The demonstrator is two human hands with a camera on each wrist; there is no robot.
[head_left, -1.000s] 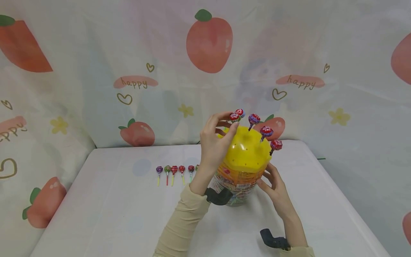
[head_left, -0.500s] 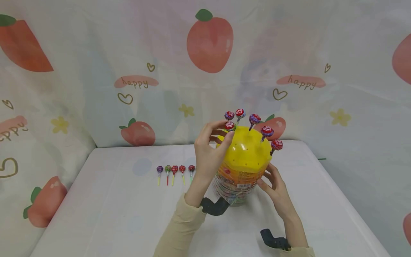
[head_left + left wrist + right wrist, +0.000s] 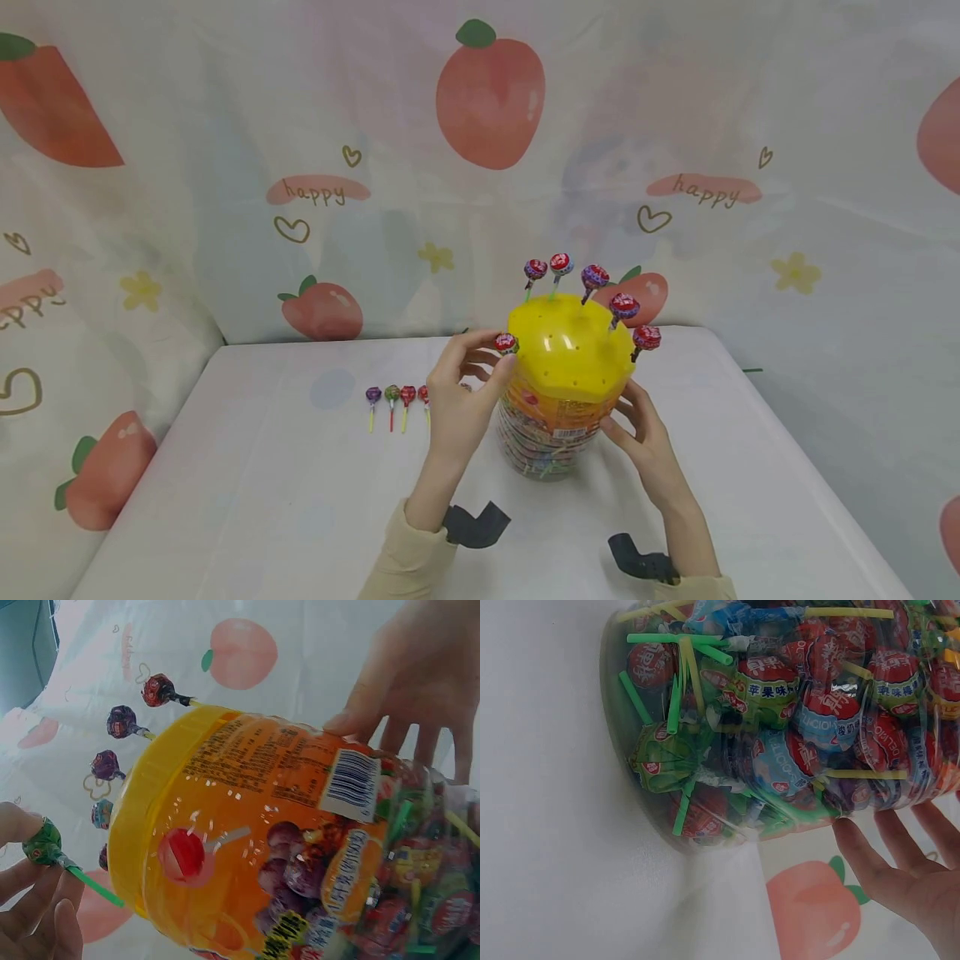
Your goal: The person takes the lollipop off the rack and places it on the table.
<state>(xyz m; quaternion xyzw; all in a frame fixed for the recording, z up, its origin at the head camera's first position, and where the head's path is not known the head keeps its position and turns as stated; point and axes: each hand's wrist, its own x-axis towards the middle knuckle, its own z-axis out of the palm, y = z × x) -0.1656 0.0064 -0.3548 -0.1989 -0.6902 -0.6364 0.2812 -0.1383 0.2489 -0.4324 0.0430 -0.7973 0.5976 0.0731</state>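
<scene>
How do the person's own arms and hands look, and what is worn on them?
Plain beige sleeves are on both arms. A black, angled piece sticks out at each wrist. The left hand and right hand wear no gloves.

Free lid centre, far-edge lollipops

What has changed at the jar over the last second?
The left hand has moved left and toward the person in the head view, carrying the pinched lollipop from the back of the yellow lid to its left edge. The leftmost standing lollipop now shows clear of that hand. No release is visible. The jar and the right hand at its side stayed put.
</scene>
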